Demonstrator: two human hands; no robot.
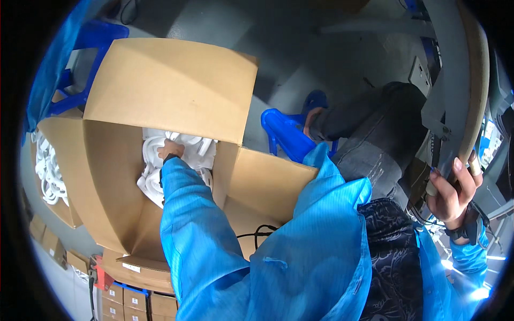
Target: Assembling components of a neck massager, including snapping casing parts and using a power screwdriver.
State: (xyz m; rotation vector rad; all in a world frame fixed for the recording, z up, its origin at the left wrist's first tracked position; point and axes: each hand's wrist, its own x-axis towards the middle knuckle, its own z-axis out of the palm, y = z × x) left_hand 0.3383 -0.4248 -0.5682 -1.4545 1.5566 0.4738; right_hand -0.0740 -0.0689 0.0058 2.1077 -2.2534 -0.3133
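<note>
My left hand (170, 148) reaches deep into a large open cardboard box (112, 176) and rests among white curved plastic parts (152, 182) piled at its bottom; its fingers are hidden in the parts, so a grip cannot be made out. A blue sleeve covers the arm down to the wrist. My right hand (454, 191) is far to the right, its fingers wrapped around the rounded edge of a grey table (474, 101). A dark band sits on that wrist.
A second box with more white parts (49, 168) stands at the left. The box's big flap (171, 85) stands open behind. A blue stool (286, 134) sits by my legs. Small stacked cartons (134, 305) lie lower left. A black cable (259, 232) hangs over the box edge.
</note>
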